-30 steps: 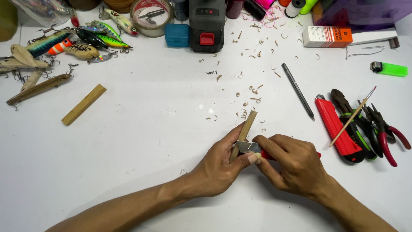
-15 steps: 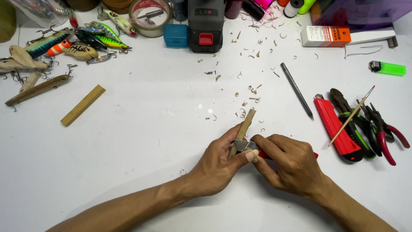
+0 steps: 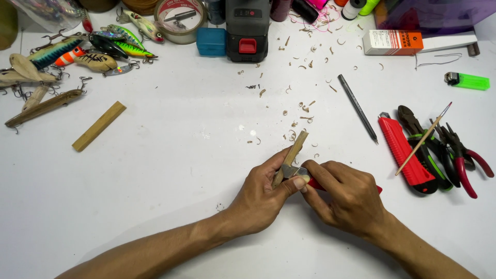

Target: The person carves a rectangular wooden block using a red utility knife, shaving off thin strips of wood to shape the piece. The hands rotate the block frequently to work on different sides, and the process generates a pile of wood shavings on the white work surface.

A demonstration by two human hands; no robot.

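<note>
A slim wooden stick is held near the middle of the white bench, slightly right of centre and towards the near edge, tilted so that its upper end points far and a little right. The left hand is clenched around the lower part of the stick, with the thumb pressed against the back of a blade. A red-handled utility knife is grasped in the right hand, its metal blade laid against the stick just beside the left thumb; only a little red of the handle is seen past the fingers. Wood shavings are scattered on the bench beyond the hands, reaching towards the far edge. To the right, well apart from the hands, a dark pencil, a second red utility knife, a thin paintbrush and several pliers are laid out, with a green lighter farther off. To the left, a flat bamboo strip lies alone, and a cluster of fishing lures with hooks is gathered at the far left. A roll of tape and a dark power-tool battery stand along the far edge.
</note>
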